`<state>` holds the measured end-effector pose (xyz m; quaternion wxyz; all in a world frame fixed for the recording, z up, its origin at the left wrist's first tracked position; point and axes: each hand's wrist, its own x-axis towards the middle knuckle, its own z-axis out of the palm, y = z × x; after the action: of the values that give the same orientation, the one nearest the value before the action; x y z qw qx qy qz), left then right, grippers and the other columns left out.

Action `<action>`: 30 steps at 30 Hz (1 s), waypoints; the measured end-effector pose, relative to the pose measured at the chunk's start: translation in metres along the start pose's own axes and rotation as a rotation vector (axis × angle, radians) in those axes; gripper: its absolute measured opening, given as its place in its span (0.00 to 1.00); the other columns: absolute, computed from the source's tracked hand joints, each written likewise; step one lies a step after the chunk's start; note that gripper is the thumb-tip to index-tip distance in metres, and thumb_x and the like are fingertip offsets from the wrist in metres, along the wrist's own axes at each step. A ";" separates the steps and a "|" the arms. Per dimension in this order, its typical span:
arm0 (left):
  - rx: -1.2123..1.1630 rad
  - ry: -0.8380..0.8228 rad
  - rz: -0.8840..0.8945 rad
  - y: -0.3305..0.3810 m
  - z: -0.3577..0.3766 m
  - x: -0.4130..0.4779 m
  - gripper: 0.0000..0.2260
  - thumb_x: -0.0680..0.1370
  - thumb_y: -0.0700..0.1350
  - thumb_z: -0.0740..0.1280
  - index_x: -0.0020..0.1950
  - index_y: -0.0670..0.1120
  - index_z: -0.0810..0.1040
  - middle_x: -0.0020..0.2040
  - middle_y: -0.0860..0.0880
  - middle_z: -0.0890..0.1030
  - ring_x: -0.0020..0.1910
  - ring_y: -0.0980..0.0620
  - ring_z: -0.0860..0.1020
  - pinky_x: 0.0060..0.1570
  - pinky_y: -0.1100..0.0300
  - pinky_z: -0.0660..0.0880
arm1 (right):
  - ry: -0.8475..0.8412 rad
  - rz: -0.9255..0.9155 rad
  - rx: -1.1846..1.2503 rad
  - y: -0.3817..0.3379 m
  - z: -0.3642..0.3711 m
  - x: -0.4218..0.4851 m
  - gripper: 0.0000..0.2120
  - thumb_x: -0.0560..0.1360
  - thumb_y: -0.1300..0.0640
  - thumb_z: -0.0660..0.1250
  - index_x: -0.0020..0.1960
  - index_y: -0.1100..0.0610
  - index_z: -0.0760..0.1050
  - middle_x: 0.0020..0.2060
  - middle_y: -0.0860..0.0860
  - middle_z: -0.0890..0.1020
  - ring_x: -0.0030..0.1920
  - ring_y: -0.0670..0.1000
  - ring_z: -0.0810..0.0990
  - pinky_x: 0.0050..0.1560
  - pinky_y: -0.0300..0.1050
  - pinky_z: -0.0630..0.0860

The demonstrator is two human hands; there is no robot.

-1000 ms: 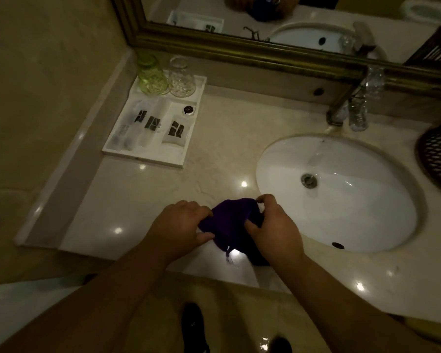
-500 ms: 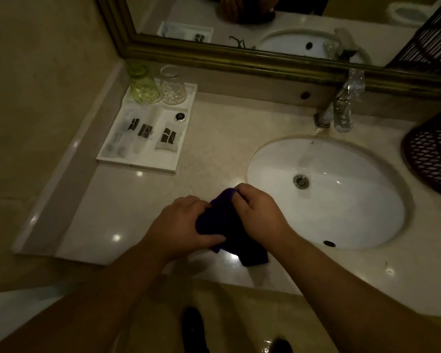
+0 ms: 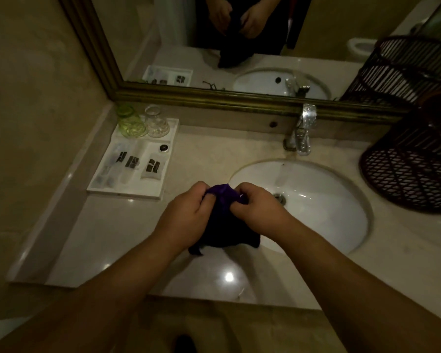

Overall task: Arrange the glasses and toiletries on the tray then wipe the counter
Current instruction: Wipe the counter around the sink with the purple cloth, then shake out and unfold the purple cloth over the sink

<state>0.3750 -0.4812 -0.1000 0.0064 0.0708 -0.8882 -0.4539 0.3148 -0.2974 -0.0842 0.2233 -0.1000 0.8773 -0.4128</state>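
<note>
A dark purple cloth (image 3: 223, 222) hangs bunched between my left hand (image 3: 189, 215) and my right hand (image 3: 257, 210), both gripping its top edge above the beige counter (image 3: 117, 238), just left of the sink. At the back left corner sits a white tray (image 3: 127, 193). A green glass (image 3: 130, 122) and a clear glass (image 3: 156, 122) stand upside down at its far end. Several wrapped toiletry packets (image 3: 152, 168) and a small round dark-lidded item (image 3: 164, 148) lie on the tray in front of them.
A white oval sink (image 3: 323, 215) fills the counter's right half, with a chrome tap (image 3: 302, 133) behind it. A dark woven basket (image 3: 415, 159) stands at the far right. A gold-framed mirror (image 3: 214, 96) runs along the back wall. A tiled wall closes the left side.
Both hands have lifted the purple cloth off the counter and gathered it higher between them. The view has tilted up, showing more of the mirror.
</note>
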 end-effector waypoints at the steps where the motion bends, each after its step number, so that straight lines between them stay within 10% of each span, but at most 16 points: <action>1: -0.007 0.009 0.002 0.005 0.000 0.000 0.13 0.80 0.61 0.55 0.46 0.55 0.72 0.37 0.53 0.80 0.35 0.55 0.78 0.35 0.46 0.78 | -0.018 0.010 -0.027 0.000 -0.006 -0.002 0.04 0.73 0.54 0.69 0.48 0.50 0.77 0.38 0.50 0.83 0.39 0.50 0.83 0.40 0.48 0.80; 13: -0.177 0.050 -0.064 0.046 -0.015 0.004 0.12 0.81 0.59 0.55 0.45 0.55 0.73 0.39 0.57 0.80 0.36 0.58 0.78 0.36 0.53 0.72 | -0.010 0.206 -0.304 0.035 -0.043 -0.024 0.05 0.72 0.62 0.65 0.44 0.60 0.80 0.37 0.55 0.81 0.38 0.55 0.81 0.38 0.47 0.77; 21: -0.380 -0.190 -0.348 0.056 -0.043 0.006 0.07 0.78 0.47 0.70 0.54 0.48 0.82 0.46 0.46 0.86 0.44 0.46 0.85 0.42 0.52 0.79 | 0.193 0.404 0.767 0.057 -0.073 -0.044 0.12 0.81 0.56 0.67 0.59 0.63 0.79 0.53 0.59 0.84 0.53 0.56 0.84 0.53 0.50 0.82; 25: -0.568 -0.322 -0.414 0.050 -0.047 0.005 0.22 0.73 0.28 0.63 0.63 0.45 0.77 0.55 0.38 0.83 0.52 0.39 0.83 0.47 0.48 0.79 | 0.180 0.419 0.846 0.054 -0.089 -0.052 0.17 0.84 0.45 0.60 0.62 0.57 0.77 0.55 0.57 0.84 0.55 0.58 0.84 0.53 0.56 0.82; 30: -0.239 -0.250 -0.399 0.049 -0.034 0.010 0.09 0.78 0.34 0.67 0.55 0.46 0.77 0.49 0.39 0.83 0.45 0.39 0.84 0.49 0.44 0.80 | 0.062 0.520 0.902 0.047 -0.109 -0.051 0.17 0.84 0.46 0.61 0.62 0.58 0.76 0.55 0.61 0.85 0.52 0.60 0.86 0.44 0.53 0.84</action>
<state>0.3616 -0.4817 -0.0410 -0.1848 0.1868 -0.7905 -0.5532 0.3082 -0.1752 -0.0444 0.3133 0.2398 0.6142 -0.6835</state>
